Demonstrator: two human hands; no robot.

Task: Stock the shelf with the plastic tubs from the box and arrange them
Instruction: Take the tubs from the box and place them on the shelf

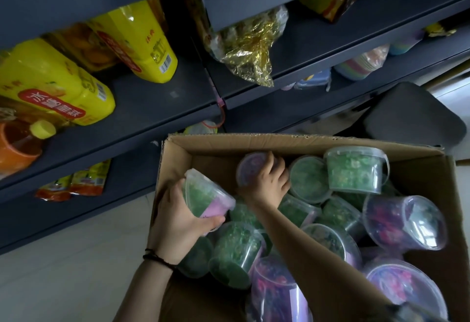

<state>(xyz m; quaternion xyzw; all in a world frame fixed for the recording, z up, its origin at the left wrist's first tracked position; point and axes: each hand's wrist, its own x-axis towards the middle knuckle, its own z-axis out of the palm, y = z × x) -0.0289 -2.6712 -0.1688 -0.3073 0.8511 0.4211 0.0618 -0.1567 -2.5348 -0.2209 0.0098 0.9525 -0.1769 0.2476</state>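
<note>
On the far left an orange cup (15, 148) sits on the dark shelf (157, 103). Next to it lie two big yellow bottles (50, 85). Each has a red label with white writing, but the writing is upside down and I cannot read it. The far one shows a bar code.

Below the shelf stands the cardboard box (175, 159), open at the top.

The left hand (175, 217) is just inside the box's left wall. Its fingers and thumb are curled round a green tub (206, 194) with a pink label. This tub is tipped over, so its long way runs from top left down to bottom right.

The right hand (267, 181) reaches to the back of the box. Its fingers are bent over the top of a purple-lid tub (250, 169) whose lid faces up.

More tubs (356, 169) fill the box to the right, some upright and some on their sides. Above them a gold bag (251, 47) lies on the shelf.
</note>
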